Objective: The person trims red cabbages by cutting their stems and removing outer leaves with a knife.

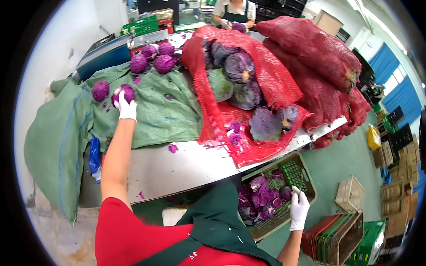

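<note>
Cabbage (pixel 128 91) sits clasped in our left hand (pixel 126 110) over the green sack (pixel 159 126); our right hand (pixel 299 212) hangs by the crate (pixel 293 173), its grip we cannot tell.

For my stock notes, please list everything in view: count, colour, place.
Table: one, silver, centre
Smooth cabbages: about six, purple, table's left half
Sacking: count unclear, green, table's left side
Open net bag: one, red, table's middle, holding darker cabbages
Full net bags: several, red, table's right end
Packet: one, blue, table's left edge
Leaf crate: one, green, below table edge
Floor crates: several, mixed colours, lower right
Boxes: several, brown, far right
Curtains: two, blue, back right
Worker: one, green and white, beyond table
Left hand: one, white-gloved, gripping cabbage
Right hand: one, white-gloved, near leaf crate
</note>
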A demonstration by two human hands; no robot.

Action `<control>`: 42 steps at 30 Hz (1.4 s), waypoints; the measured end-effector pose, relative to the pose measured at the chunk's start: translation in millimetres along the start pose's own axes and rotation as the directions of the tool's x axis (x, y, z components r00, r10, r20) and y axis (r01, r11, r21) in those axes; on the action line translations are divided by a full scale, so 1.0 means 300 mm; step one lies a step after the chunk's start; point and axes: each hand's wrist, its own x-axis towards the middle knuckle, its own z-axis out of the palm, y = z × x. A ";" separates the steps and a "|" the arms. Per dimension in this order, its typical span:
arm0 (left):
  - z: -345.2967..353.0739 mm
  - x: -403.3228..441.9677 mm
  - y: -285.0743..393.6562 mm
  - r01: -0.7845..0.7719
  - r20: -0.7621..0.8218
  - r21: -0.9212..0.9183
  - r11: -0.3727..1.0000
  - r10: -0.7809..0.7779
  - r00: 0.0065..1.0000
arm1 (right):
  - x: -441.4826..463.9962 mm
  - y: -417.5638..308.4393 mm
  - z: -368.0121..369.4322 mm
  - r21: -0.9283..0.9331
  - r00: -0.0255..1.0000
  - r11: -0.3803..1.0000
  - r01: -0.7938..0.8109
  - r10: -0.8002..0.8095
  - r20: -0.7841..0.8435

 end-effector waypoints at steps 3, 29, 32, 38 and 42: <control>0.227 -0.099 -0.011 -0.111 0.506 0.138 0.984 0.026 0.862 | 0.006 -0.035 0.045 -0.042 0.991 0.990 0.132 -0.132 0.010; 0.341 -0.882 -0.728 -0.744 0.957 0.202 0.637 0.033 0.288 | 0.374 -0.426 0.554 0.689 0.948 0.667 -0.284 0.090 0.304; 0.304 -0.895 -0.767 -0.690 0.932 0.277 0.669 -0.012 0.362 | 0.352 -0.371 0.547 0.634 0.954 0.733 -0.245 0.068 0.291; 0.314 -0.909 -0.752 -0.490 0.939 0.290 0.822 -0.146 0.310 | 0.242 -0.383 0.506 0.568 0.937 0.776 -0.274 0.082 0.339; 0.314 -0.926 -0.670 -0.178 0.968 0.249 0.952 -0.240 0.073 | 0.054 -0.350 0.500 0.588 0.959 0.803 -0.092 -0.087 0.269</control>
